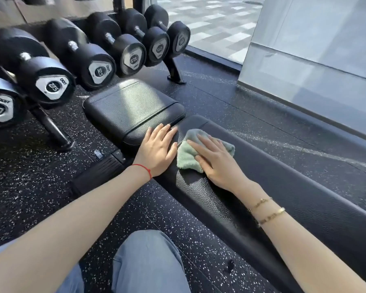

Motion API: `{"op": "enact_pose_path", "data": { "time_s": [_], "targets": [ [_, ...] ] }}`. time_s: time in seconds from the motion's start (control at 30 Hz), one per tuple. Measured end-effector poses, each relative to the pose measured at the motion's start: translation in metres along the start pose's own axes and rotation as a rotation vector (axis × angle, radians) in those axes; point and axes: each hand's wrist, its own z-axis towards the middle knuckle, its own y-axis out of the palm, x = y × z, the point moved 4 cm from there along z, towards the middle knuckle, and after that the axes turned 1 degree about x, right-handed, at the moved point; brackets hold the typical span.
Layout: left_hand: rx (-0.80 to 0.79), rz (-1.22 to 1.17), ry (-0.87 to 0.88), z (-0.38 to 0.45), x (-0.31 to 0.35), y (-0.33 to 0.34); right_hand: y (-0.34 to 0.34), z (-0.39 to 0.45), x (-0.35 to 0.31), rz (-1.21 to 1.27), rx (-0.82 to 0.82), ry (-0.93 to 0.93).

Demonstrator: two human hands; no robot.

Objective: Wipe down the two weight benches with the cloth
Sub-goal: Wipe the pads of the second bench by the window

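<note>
Left of the bench, round black dumbbells [51,66] with silver end plates sit tilted on a black metal rack [51,125], over dark rubber floor [30,176] flecked with white. The bench's seat pad [131,108], a rounded square of pebbled black leather, lies just beyond the left hand [159,151]. That hand rests flat at the gap between the seat pad and the long back pad [283,187], fingers straight and close together, a red string [145,169] at the wrist. Just beside it to the right, the pale green terry cloth [187,155], crumpled, lies on the back pad's near end. The right hand [216,159] presses flat on the cloth, fingers straight and slightly spread, with gold bracelets [266,210] on that wrist.
</note>
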Motion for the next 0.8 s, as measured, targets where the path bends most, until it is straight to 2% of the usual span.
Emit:
{"op": "enact_pose_path", "data": {
  "time_s": [0.07,0.17,0.33,0.43,0.57,0.63,0.7,0.8],
  "targets": [
    [0.005,0.015,-0.009,0.0,0.0,-0.001,-0.002,-0.019,-0.008,0.032,-0.044,-0.058],
    [-0.009,0.03,-0.029,0.002,-0.009,-0.008,-0.007,-0.014,0.004,0.059,-0.019,-0.039],
    [-0.08,0.197,-0.011,0.002,-0.048,-0.029,0.006,0.073,0.033,-0.015,0.038,0.154],
    [-0.135,0.277,-0.017,0.0,-0.07,-0.036,0.022,0.107,0.011,-0.044,0.037,0.136],
    [-0.171,0.267,0.0,-0.002,-0.093,-0.043,0.04,0.065,-0.056,0.01,-0.022,-0.126],
    [-0.178,0.259,0.017,-0.002,-0.098,-0.044,0.038,0.029,-0.069,0.054,-0.057,-0.169],
    [-0.175,0.212,-0.004,-0.006,-0.098,-0.042,0.03,0.005,-0.06,0.088,-0.058,-0.153],
    [-0.169,0.113,-0.056,-0.013,-0.095,-0.037,0.009,0.014,-0.015,0.079,0.036,0.007]
  ]
}}
